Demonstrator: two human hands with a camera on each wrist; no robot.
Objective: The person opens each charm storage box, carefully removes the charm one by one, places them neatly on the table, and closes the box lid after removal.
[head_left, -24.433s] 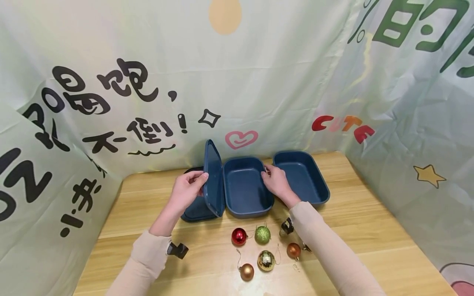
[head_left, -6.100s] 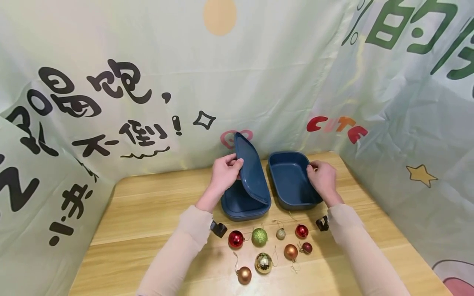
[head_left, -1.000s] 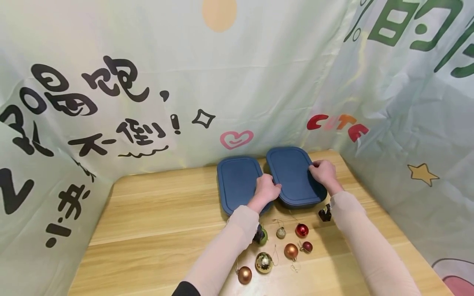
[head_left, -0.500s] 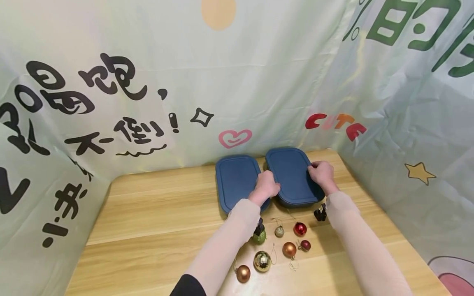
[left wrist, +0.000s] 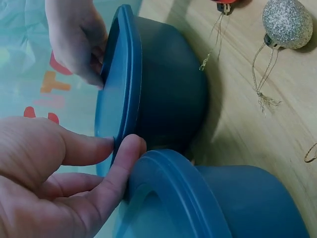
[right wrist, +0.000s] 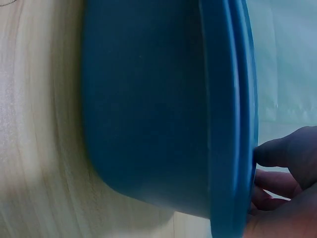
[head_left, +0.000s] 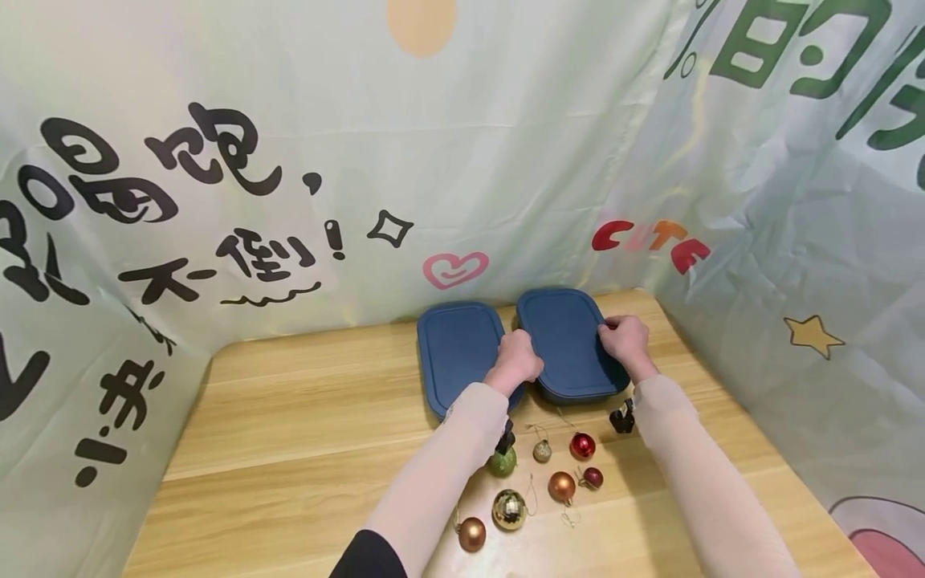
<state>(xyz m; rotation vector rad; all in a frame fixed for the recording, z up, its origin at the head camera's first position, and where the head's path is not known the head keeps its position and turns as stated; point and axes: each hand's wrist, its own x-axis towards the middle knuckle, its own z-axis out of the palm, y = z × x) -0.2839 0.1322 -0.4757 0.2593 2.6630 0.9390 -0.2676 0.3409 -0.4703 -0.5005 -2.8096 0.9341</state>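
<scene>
Two blue rectangular boxes stand side by side near the back of the table. A flat blue lid (head_left: pixel 567 337) lies over the right box (left wrist: pixel 171 84), and another lid (head_left: pixel 455 349) covers the left box. My left hand (head_left: pixel 516 359) reaches over the left box and pinches the near-left rim of the right lid between thumb and fingers. At that lid's opposite edge, my right hand (head_left: pixel 627 343) holds the rim with thumb and fingertips. In the right wrist view the lid rim (right wrist: pixel 230 119) overhangs the box wall; the insides of both boxes are hidden.
Several ornament balls lie in front of the boxes, among them a mirrored gold ball (head_left: pixel 509 510), a red ball (head_left: pixel 582 445) and a green glitter ball (head_left: pixel 503 461) partly behind my left wrist. A printed cloth (head_left: pixel 361 160) hangs behind the wooden table (head_left: pixel 289 417).
Earlier the right box was open and my left hand held a tilted lid at the left box; now both boxes are covered. Over the last second both hands keep their places on the right lid.
</scene>
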